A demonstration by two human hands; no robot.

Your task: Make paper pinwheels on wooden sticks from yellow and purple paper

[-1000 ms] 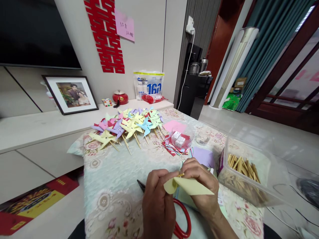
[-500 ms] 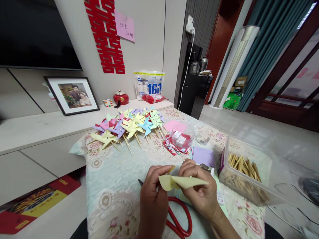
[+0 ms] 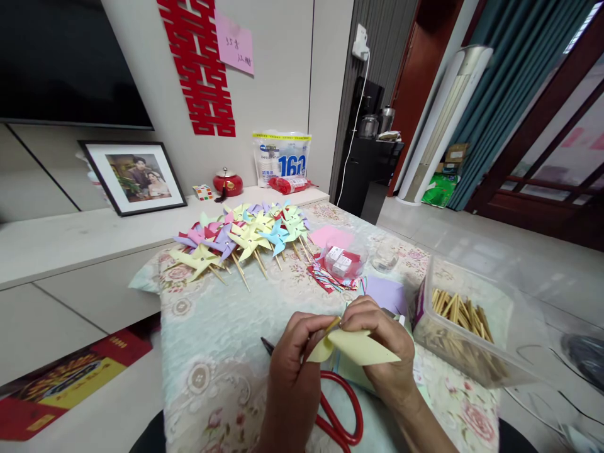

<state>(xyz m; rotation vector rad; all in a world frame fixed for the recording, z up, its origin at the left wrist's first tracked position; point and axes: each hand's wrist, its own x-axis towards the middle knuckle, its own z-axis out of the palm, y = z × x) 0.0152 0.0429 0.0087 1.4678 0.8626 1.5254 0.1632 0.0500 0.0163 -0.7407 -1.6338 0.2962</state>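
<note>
A pale yellow paper pinwheel [image 3: 361, 348] is held between my two hands over the table's near side. My left hand [image 3: 295, 358] is closed round a thin wooden stick [image 3: 333, 324], whose tip shows by the paper. With thumb and fingers, my right hand [image 3: 380, 333] pinches the pinwheel near its middle, close to the stick's end. What lies right under those fingertips is hidden. Red-handled scissors [image 3: 337, 412] lie below my hands, their dark tip poking out left of my left hand. Light green paper sheets [image 3: 353, 371] are partly covered by my right hand.
Several finished paper pinwheels [image 3: 250, 239] lie across the table's far left. A clear plastic bin [image 3: 465, 327] of wooden sticks stands to the right. Purple paper [image 3: 387, 294], a round clear container [image 3: 342, 261] and striped paper strips [image 3: 328, 277] lie beyond my hands.
My hands have come closer together. The yellow pinwheel has turned, so more of its broad face shows and its right point hangs lower.
</note>
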